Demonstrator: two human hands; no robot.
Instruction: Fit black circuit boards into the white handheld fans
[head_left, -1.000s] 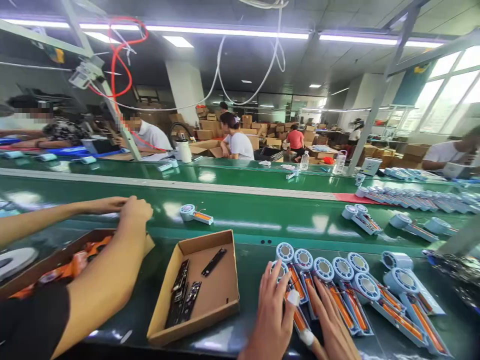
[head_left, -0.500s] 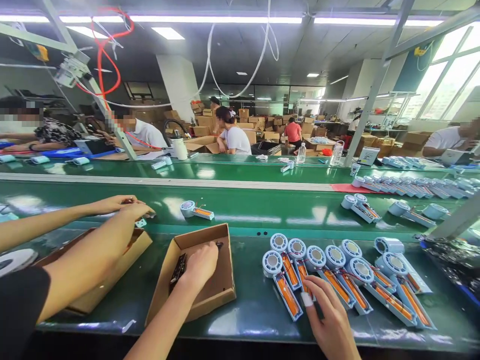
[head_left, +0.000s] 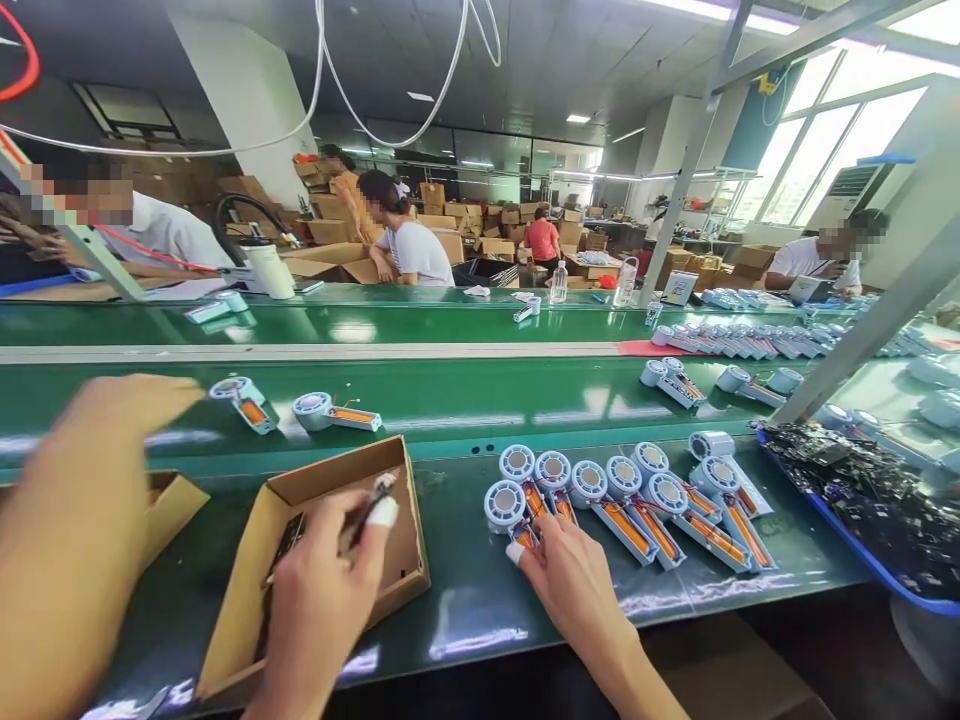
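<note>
My left hand (head_left: 326,585) is raised over an open cardboard box (head_left: 418,540), pinching a small dark part (head_left: 369,508) with a pale tip between thumb and fingers. Long black pieces (head_left: 289,545) lie in the box, partly behind that hand. My right hand (head_left: 574,575) is closed around the handle of the leftmost light-blue fan (head_left: 505,505), mostly hiding its orange inside. White covers sit on both thumb tips. Several similar fans (head_left: 622,475) with round heads and open, orange-filled handles lie in a row just beyond my right hand.
A co-worker's blurred arm (head_left: 90,480) reaches in at the left, beside another cardboard box (head_left: 176,505). Two fans (head_left: 337,412) rest on the green conveyor (head_left: 465,395). A blue-edged tray (head_left: 892,590) of black parts stands at right, near a slanted metal post (head_left: 870,330).
My left hand has lifted from inside the box with the small dark part. My right hand has closed on the leftmost fan. The view has swung right; another fan shows on the conveyor.
</note>
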